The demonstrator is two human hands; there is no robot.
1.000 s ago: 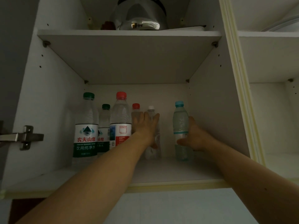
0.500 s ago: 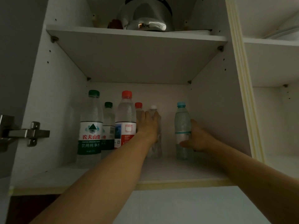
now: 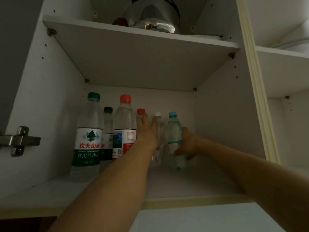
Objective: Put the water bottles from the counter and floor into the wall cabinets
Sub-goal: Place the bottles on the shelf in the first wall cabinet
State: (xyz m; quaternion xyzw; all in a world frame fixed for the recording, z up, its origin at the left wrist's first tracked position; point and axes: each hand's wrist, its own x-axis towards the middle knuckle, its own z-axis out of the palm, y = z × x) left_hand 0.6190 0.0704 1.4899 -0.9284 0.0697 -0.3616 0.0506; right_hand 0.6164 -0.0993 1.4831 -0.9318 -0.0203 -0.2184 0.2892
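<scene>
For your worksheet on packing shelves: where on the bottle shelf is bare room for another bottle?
Bare shelf lies between the blue-capped bottle and the right cabinet wall, and along the front edge. The left is crowded with green-capped and red-capped bottles.

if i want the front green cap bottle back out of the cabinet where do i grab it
Grip the front green-capped bottle around its labelled body, coming straight in from the open front. It stands upright nearest the shelf edge, with the cabinet wall close on its left and the red-capped bottle on its right.
</scene>
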